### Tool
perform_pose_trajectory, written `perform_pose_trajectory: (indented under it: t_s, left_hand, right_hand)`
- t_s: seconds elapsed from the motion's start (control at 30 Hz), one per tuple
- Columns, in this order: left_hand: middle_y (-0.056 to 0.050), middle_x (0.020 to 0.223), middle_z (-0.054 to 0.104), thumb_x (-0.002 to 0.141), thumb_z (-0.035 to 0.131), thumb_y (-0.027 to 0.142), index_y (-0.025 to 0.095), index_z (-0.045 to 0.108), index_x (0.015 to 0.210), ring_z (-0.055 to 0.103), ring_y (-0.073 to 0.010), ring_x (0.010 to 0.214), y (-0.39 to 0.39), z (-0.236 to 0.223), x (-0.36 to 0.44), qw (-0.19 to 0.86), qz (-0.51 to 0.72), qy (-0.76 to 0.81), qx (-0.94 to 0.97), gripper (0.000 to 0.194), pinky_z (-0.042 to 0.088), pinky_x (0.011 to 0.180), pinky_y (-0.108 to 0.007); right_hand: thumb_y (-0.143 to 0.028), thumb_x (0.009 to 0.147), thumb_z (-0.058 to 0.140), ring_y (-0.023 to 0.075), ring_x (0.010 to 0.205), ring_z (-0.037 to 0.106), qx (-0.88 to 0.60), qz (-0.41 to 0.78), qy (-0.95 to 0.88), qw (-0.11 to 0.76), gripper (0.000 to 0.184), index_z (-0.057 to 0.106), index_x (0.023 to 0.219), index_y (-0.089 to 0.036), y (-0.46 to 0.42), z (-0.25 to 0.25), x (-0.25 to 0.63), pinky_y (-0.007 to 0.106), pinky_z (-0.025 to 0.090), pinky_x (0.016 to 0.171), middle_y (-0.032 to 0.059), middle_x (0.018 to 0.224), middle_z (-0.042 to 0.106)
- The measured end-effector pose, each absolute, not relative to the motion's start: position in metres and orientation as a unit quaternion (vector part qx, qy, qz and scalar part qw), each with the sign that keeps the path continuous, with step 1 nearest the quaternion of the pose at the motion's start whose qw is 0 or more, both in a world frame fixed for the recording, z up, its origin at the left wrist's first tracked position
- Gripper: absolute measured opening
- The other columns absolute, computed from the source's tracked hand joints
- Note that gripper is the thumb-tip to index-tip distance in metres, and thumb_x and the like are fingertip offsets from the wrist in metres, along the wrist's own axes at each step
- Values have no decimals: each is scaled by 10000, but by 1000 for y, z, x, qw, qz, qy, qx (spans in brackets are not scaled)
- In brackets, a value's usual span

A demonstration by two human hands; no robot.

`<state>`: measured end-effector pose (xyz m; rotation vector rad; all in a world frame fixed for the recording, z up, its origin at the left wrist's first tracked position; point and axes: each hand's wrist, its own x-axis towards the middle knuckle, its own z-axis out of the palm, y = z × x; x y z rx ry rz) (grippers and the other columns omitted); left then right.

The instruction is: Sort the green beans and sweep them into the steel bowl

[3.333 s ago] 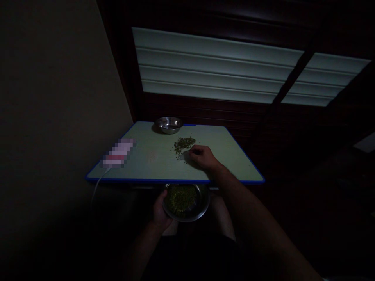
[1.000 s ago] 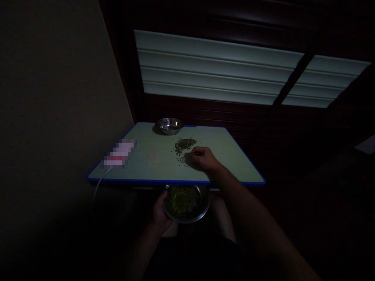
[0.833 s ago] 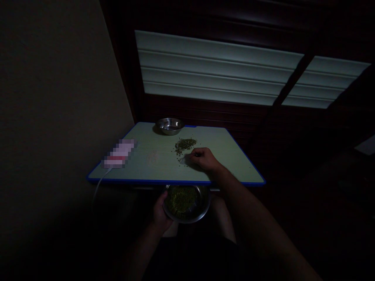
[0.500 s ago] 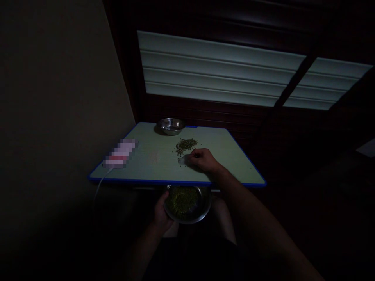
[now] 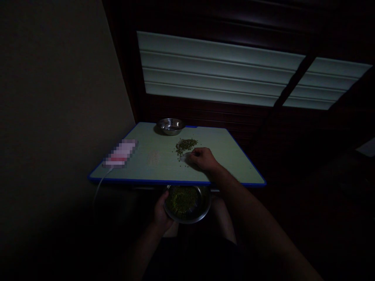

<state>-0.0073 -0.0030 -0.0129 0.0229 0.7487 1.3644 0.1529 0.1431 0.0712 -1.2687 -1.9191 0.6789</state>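
Below the table's front edge, my left hand (image 5: pixel 163 214) grips the rim of a steel bowl (image 5: pixel 197 219), its fingers partly hidden underneath. Small green grains (image 5: pixel 183 200), like mung beans, lie in that bowl. Over the tabletop my right hand (image 5: pixel 204 159) is closed in a pinch on a small pale, see-through piece (image 5: pixel 185 157); whether it is a spoon or a scraper I cannot tell. Just beyond its tip a loose pile of greenish-brown grains (image 5: pixel 186 144) is spread on the board, with a few strays around it.
A second steel bowl (image 5: pixel 171 127) stands at the back of the pale tabletop (image 5: pixel 158 171), which has a blue edge. On the left lies a blurred-out phone-like object (image 5: pixel 120 153) with a white cable (image 5: pixel 99 185) hanging over the edge. A wall and slatted panels (image 5: pixel 211 70) border the table.
My right hand and the pale piece have shifted very slightly, and a few stray grains by its tip lie differently. My left hand and the bowl stay in place.
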Motion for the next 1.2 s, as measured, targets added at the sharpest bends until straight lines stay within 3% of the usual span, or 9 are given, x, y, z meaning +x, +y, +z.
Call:
perform_pose_trajectory:
  t_s: [0.87, 1.2]
  left_hand:
    - [-122, 902, 765, 777, 565, 278, 141, 726, 873, 634, -330, 1091, -4, -15, -8, 731, 612, 301, 18, 232, 455, 984, -507]
    - [-119, 829, 766, 773, 577, 251, 141, 731, 812, 648, -331, 1066, -3, -16, -9, 731, 615, 296, -6, 194, 446, 995, -495]
  right_hand:
    - [-322, 696, 560, 93, 536, 437, -503, 233, -751, 359, 201, 620, 635, -139, 147, 71, 147, 225, 301, 510, -6, 557, 540]
    - [-302, 724, 553, 98, 553, 463, -510, 222, -758, 342, 196, 637, 649, -141, 147, 79, 145, 239, 316, 538, 2, 579, 567]
